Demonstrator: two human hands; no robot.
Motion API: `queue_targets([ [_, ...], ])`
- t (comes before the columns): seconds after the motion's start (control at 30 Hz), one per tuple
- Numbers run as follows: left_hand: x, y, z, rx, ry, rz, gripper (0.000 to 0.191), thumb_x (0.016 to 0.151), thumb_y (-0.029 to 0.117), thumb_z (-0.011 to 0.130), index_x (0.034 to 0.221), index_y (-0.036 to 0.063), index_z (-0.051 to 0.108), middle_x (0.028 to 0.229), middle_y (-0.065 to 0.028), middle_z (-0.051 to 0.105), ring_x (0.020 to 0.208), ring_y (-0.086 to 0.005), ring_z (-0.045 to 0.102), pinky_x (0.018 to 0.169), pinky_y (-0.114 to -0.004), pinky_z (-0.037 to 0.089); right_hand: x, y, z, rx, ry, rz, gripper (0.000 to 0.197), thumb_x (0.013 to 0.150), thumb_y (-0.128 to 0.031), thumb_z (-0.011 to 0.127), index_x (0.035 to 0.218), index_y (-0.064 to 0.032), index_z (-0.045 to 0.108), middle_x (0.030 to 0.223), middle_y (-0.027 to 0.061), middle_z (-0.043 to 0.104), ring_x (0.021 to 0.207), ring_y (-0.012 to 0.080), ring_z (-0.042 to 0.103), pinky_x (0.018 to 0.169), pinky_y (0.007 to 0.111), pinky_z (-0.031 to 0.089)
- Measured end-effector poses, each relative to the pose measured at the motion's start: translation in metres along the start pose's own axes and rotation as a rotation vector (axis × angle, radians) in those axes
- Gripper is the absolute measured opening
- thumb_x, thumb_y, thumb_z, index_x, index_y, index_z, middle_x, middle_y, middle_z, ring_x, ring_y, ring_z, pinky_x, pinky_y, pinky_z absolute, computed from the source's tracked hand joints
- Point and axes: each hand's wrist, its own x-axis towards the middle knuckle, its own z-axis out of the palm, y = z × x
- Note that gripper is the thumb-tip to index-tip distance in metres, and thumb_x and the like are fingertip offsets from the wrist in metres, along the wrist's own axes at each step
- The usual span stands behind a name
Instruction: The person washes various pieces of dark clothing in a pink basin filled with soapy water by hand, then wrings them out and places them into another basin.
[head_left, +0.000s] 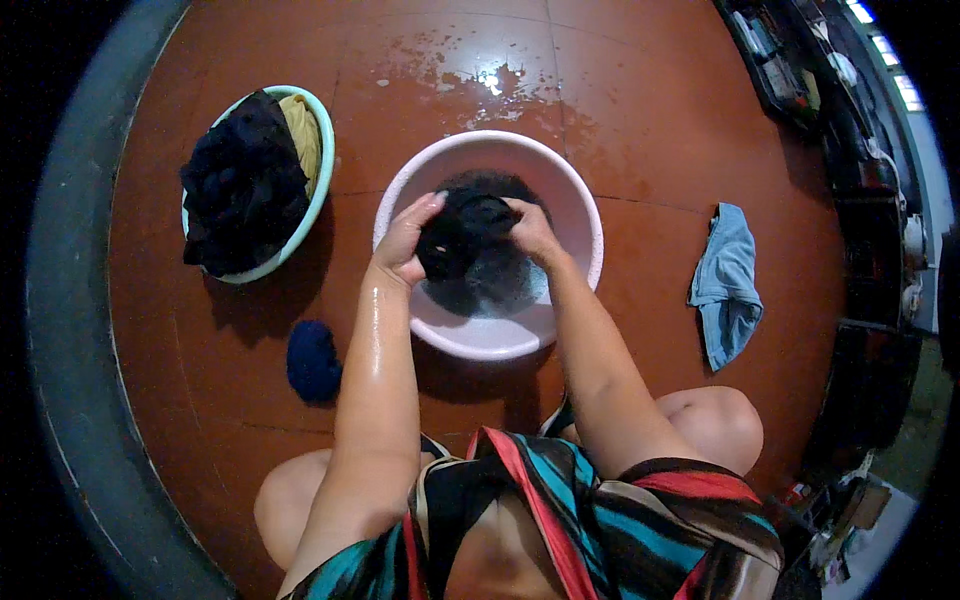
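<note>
A round pale pink plastic basin (487, 352) stands on the red floor in front of me, with dark water in its bottom. Both hands hold a wet black cloth (465, 232) over the water, inside the basin. My left hand (409, 240) grips the cloth's left side, its thumb and fingers wet. At the cloth's right edge, my right hand (534, 229) has its fingers closed on the fabric. The cloth is bunched, and its lower part merges with the dark water, so its outline there is unclear.
A mint-green tub (324, 172) at the left holds dark clothes (247, 187) and a yellowish cloth (301, 131). Nearer me lies a dark blue bundle (313, 361). A light blue cloth (726, 281) lies on the floor at the right. Water wets the floor (487, 82) beyond the basin.
</note>
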Motion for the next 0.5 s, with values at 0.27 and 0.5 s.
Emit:
queue_targets([
  [0.27,0.019,-0.1,-0.066,1.567,0.817,0.021,0.062,0.072,-0.002,0.058,0.132,0.0058,0.043,0.136,-0.0208,0.039,0.119,-0.0324,0.046,0.102,-0.036,0.035,-0.026,0.04,0.037,-1.001,0.11,-0.002,0.054,0.066,-0.016,0.069,0.117,-0.0035,0.054,0.121,0.0237,0.048,0.115,0.0371,0.047,0.095,0.038,0.041],
  [0.5,0.036,-0.074,-0.062,-0.168,0.769,-0.051,0.03,0.086,0.016,0.051,0.114,0.0084,0.058,0.111,-0.0123,0.059,0.095,-0.0289,0.06,0.085,-0.043,0.048,-0.029,0.023,0.058,-0.762,0.296,-0.028,0.055,0.062,-0.017,0.068,0.11,0.0062,0.059,0.132,0.0295,0.038,0.117,0.0398,0.045,0.102,0.038,0.035],
])
